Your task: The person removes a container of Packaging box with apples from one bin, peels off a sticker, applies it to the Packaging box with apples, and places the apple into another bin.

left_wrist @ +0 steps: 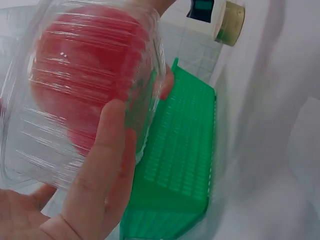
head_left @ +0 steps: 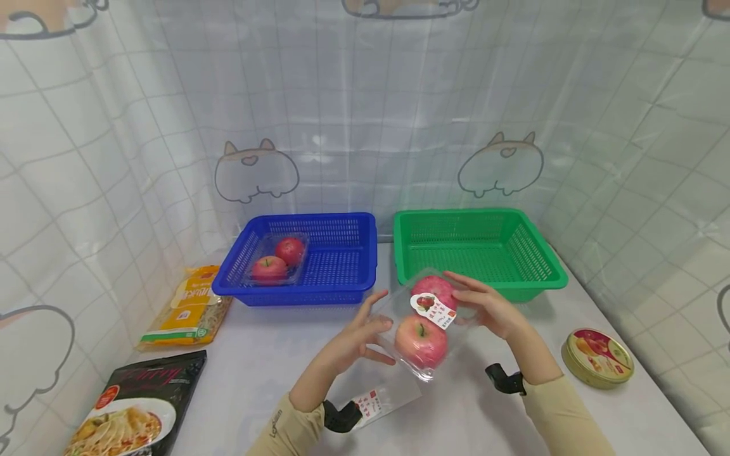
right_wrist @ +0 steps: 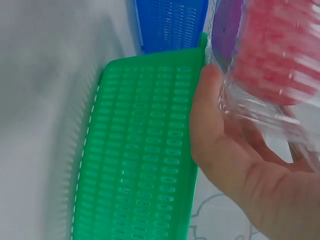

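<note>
In the head view a clear plastic box of apples (head_left: 421,342) is tilted above the table, between both hands. It holds two red apples, and a white label with red print lies across its lid. My left hand (head_left: 356,342) grips its left side; in the left wrist view, fingers (left_wrist: 97,165) press against the ribbed plastic. At the opposite side, my right hand (head_left: 493,307) holds the box with thumb and fingers. Below the box lies a clear sheet (head_left: 393,399) with white, red-printed labels.
A blue basket (head_left: 296,294) holds another box of apples (head_left: 270,269). Right of it stands a green basket (head_left: 547,278). A yellow food bag (head_left: 188,304) and a black noodle packet (head_left: 142,405) lie left; a round tin (head_left: 599,358) sits right. Curtains surround the table.
</note>
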